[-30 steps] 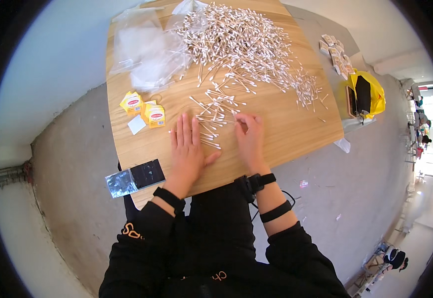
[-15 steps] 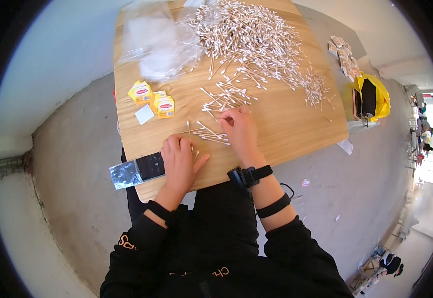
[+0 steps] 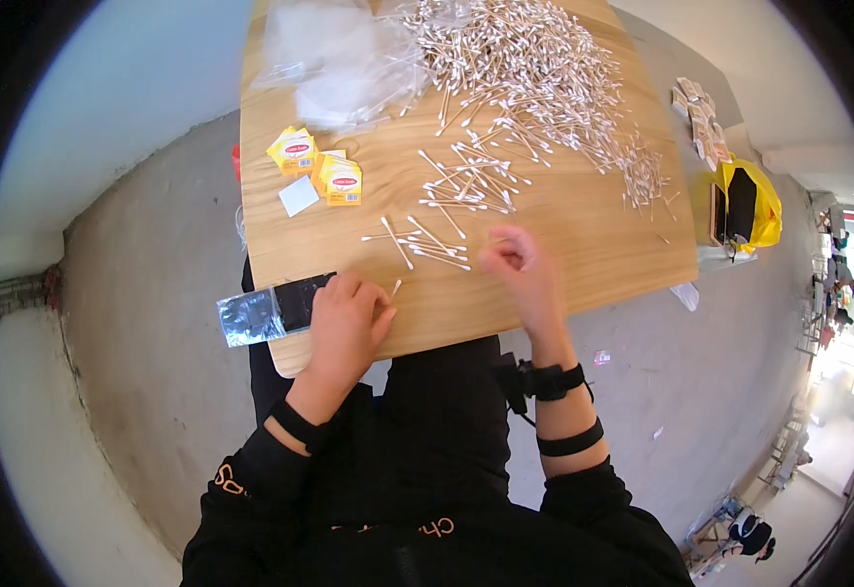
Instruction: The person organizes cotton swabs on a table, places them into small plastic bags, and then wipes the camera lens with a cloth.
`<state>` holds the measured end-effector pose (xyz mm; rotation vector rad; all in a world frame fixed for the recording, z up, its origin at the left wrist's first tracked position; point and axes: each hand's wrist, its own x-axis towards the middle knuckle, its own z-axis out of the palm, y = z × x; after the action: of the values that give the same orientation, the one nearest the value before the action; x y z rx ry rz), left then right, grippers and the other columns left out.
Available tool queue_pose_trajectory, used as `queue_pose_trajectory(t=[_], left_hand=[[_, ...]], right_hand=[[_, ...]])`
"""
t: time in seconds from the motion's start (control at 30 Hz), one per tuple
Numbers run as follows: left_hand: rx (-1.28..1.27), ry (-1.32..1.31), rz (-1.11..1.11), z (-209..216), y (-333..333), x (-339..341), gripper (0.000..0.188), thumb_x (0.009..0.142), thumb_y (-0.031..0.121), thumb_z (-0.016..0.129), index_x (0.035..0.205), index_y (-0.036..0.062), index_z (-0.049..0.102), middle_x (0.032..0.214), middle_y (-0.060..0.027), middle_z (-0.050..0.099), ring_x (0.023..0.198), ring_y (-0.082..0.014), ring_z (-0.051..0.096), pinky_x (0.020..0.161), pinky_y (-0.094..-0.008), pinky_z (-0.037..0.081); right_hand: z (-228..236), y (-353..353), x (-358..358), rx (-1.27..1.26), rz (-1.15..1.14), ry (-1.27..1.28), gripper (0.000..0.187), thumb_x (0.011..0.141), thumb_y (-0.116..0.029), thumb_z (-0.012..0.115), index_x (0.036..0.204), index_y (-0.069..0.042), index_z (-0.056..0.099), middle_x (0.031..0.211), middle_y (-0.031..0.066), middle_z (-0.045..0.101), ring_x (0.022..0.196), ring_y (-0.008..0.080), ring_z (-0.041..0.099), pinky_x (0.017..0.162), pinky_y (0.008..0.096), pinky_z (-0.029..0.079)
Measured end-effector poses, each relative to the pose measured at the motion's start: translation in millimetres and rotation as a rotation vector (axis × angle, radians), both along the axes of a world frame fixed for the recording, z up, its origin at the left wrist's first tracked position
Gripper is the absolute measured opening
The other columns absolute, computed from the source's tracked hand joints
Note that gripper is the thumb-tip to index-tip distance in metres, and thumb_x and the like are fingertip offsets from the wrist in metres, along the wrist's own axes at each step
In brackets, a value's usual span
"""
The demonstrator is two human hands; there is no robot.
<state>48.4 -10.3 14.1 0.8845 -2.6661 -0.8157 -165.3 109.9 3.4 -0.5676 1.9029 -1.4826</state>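
Observation:
My left hand (image 3: pixel 346 318) rests near the table's front edge with curled fingers. A cotton swab (image 3: pixel 394 289) sticks out past its thumb, and the rest of that swab is hidden by the hand. Beside this hand lies a flat dark packet with a clear, shiny end (image 3: pixel 251 317), partly over the table's edge. My right hand (image 3: pixel 523 274) is closed with its fingertips pinched, and I cannot see what is between them. Just left of it lies a small group of cotton swabs (image 3: pixel 427 245). A looser cluster of swabs (image 3: pixel 471 181) is farther back.
A large heap of cotton swabs (image 3: pixel 534 73) covers the far part of the wooden table (image 3: pixel 583 245). Clear plastic bags (image 3: pixel 334 59) lie far left. Yellow cards (image 3: pixel 342 181) and a white square (image 3: pixel 299 196) sit nearer. A yellow bag (image 3: pixel 764 205) stands beyond the right edge.
My right hand has moved right and nearer to me, away from the small group of swabs. My left hand has drawn back toward me. The whole view has shifted slightly.

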Motion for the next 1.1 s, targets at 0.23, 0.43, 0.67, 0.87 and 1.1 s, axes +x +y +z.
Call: queue_pose_trajectory(t=[0.23, 0.43, 0.67, 0.87, 1.1], left_hand=[[0.068, -0.003, 0.039, 8, -10, 5, 0.024, 0.071, 0.006, 0.068, 0.091, 0.0052, 0.055, 0.089, -0.012, 0.054, 0.087, -0.0316, 0.053, 0.075, -0.041, 0.043], [-0.014, 0.043, 0.08, 15, -25, -10, 0.042, 0.075, 0.008, 0.068, 0.114, 0.0037, 0.054, 0.125, -0.0186, 0.047, 0.115, -0.0364, 0.046, 0.097, -0.0417, 0.04], [-0.217, -0.114, -0.18, -14, -23, -30, 0.08, 0.078, 0.033, 0.068, 0.14, -0.0013, 0.032, 0.148, -0.0195, 0.026, 0.139, -0.0346, 0.022, 0.112, -0.0449, 0.021], [-0.263, -0.158, -0.073, -21, -4, -27, 0.089, 0.075, 0.043, 0.069, 0.14, -0.0036, 0.03, 0.148, -0.0181, 0.026, 0.138, -0.0336, 0.023, 0.112, -0.0468, 0.02], [-0.187, 0.095, -0.045, -11, -18, -18, 0.039, 0.072, 0.017, 0.072, 0.106, 0.0048, 0.059, 0.119, -0.0145, 0.05, 0.109, -0.0319, 0.048, 0.092, -0.043, 0.041]], right_hand=[[-3, -29, 64, 0.108, 0.555, 0.684, 0.018, 0.079, -0.012, 0.066, 0.096, -0.01, 0.062, 0.08, 0.008, 0.054, 0.071, 0.0224, 0.06, 0.062, 0.0324, 0.048], [-2, -20, 62, 0.159, 0.548, 0.746, 0.008, 0.081, -0.013, 0.063, 0.084, -0.008, 0.057, 0.083, 0.0098, 0.052, 0.077, 0.0279, 0.057, 0.065, 0.0354, 0.047], [-13, 48, -49, 0.238, 0.142, 0.435, 0.013, 0.084, -0.013, 0.06, 0.081, -0.001, 0.058, 0.068, 0.0047, 0.054, 0.073, 0.0194, 0.053, 0.067, 0.0331, 0.045], [-19, 52, -145, 0.287, -0.406, 0.887, 0.047, 0.077, -0.011, 0.069, 0.121, -0.005, 0.053, 0.095, 0.009, 0.055, 0.085, 0.0184, 0.055, 0.077, 0.0341, 0.047], [-1, -23, 9, 0.069, 0.267, 0.765, 0.05, 0.068, -0.016, 0.077, 0.114, -0.006, 0.058, 0.099, 0.0105, 0.055, 0.093, 0.0253, 0.055, 0.084, 0.0381, 0.045]])
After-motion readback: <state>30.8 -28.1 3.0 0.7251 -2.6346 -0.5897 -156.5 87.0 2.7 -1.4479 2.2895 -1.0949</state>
